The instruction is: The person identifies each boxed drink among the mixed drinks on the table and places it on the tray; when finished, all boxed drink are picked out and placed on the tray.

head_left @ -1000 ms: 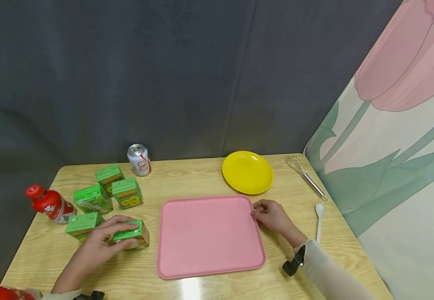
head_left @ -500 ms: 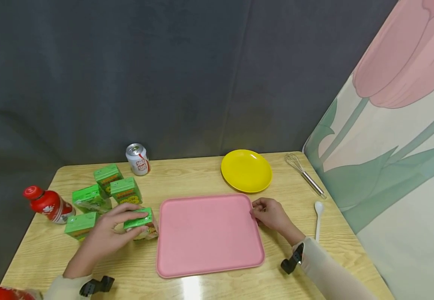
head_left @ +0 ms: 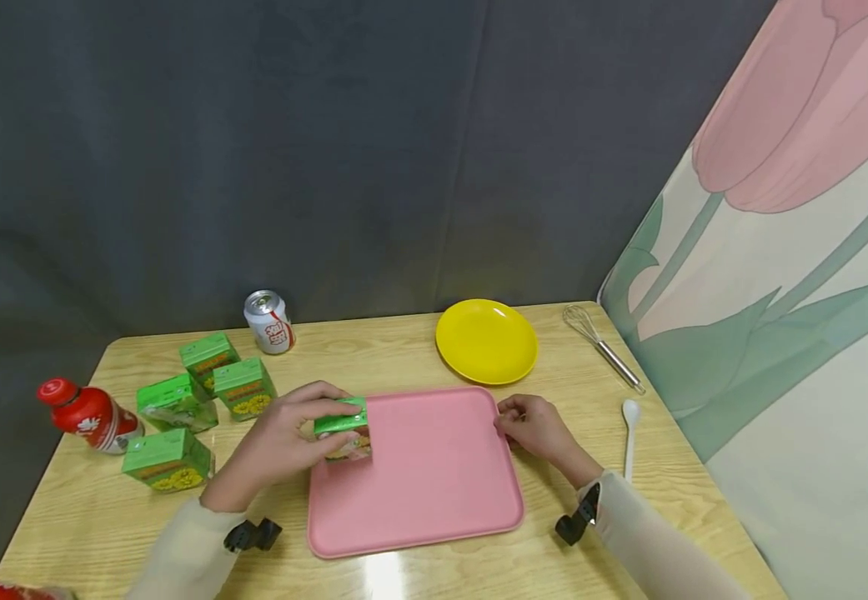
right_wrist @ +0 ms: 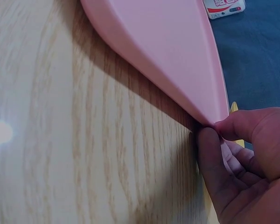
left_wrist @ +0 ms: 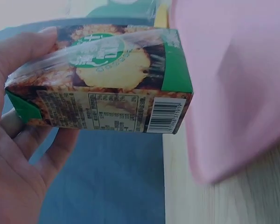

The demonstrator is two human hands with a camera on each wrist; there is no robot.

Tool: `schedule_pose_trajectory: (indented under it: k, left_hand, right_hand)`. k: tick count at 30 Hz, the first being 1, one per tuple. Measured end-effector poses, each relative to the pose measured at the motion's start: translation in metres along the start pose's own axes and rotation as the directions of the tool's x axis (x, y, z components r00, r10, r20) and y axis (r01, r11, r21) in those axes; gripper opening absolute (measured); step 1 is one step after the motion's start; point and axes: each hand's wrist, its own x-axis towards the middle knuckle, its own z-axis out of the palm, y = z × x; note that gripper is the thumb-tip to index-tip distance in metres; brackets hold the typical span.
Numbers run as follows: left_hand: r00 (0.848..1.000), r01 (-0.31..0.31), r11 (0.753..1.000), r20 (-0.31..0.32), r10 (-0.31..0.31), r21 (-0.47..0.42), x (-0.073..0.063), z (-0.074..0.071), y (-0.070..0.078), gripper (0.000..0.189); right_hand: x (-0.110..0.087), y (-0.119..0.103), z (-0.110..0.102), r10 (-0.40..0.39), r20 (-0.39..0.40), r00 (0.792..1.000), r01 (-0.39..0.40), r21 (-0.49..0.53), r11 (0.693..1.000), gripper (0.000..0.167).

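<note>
My left hand (head_left: 291, 437) grips a small green drink carton (head_left: 345, 435) over the far left corner of the pink tray (head_left: 426, 475). In the left wrist view the carton (left_wrist: 107, 79) shows a brown printed face and a barcode, with the thumb on one side and fingers on the other. At the tray's right edge, my right hand (head_left: 537, 429) pinches the rim between thumb and finger, as the right wrist view shows on the tray rim (right_wrist: 172, 95).
Several green cartons (head_left: 171, 460) stand at the left, beside a red bottle (head_left: 92, 417). A white can (head_left: 269, 323) and a yellow plate (head_left: 486, 342) are at the back. A whisk (head_left: 604, 348) and a white spoon (head_left: 630, 437) lie at the right. Another red object (head_left: 13, 592) shows bottom left.
My left hand has carried the carton rightward from the table beside the other cartons to above the tray. The right hand keeps its hold on the tray rim.
</note>
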Motion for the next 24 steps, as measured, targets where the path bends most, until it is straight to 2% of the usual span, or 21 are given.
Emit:
schedule_pose_trajectory:
  k: [5,11,16,19,24]
  left_hand:
    - [0.998,0.029,1.000,0.052,-0.029,0.005,0.024,0.023,0.002,0.030]
    - [0.994,-0.034,0.999,0.099,0.038,-0.042,0.056,0.053,0.001,0.031]
    - [0.989,-0.069,0.997,0.128,0.074,-0.044,0.081,0.072,0.003,0.031]
    - [0.984,-0.079,0.997,0.156,0.082,-0.024,0.094,0.082,0.004,0.030]
    - [0.977,-0.056,0.998,0.207,0.058,-0.014,0.111,0.098,0.005,0.030]
  right_hand:
    - [0.000,-0.002,-0.001,0.000,0.004,1.000,0.000,-0.007,1.000,0.019]
    - [-0.002,-0.002,-0.002,0.007,-0.002,1.000,-0.007,-0.007,1.000,0.019]
    - [-0.002,-0.002,-0.002,-0.002,0.003,1.000,0.002,0.005,1.000,0.020]
    - [-0.003,-0.003,-0.001,0.001,0.004,1.000,-0.001,-0.003,1.000,0.020]
    - [-0.003,-0.004,0.000,-0.005,-0.019,1.000,0.004,-0.043,0.999,0.019]
